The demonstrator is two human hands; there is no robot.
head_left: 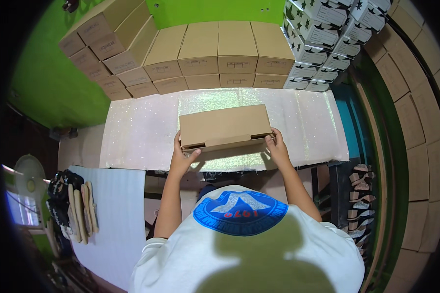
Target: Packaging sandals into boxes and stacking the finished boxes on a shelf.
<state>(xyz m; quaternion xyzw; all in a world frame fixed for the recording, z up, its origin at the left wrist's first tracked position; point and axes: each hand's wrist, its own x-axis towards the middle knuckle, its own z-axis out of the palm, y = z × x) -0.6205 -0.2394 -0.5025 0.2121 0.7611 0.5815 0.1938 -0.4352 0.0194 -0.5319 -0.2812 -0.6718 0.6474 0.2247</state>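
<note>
From my remote post I see the left hand (183, 155) and the right hand (277, 150) gripping opposite ends of a flat-sided, oblong brown cardboard box (225, 128), over a pale, glitter-flecked table cover (137, 129). Beyond it I make out stacked plain cartons (198, 46) beside white, star-printed boxes (312, 36).

The glittering tabletop (137, 127) is brightly lit, while a dark head-and-shoulders shadow (259, 263) is cast across the white shirt (176, 259). Straight edges are bent toward the blackened rim, and the far-left window (27, 207) is washed out.
</note>
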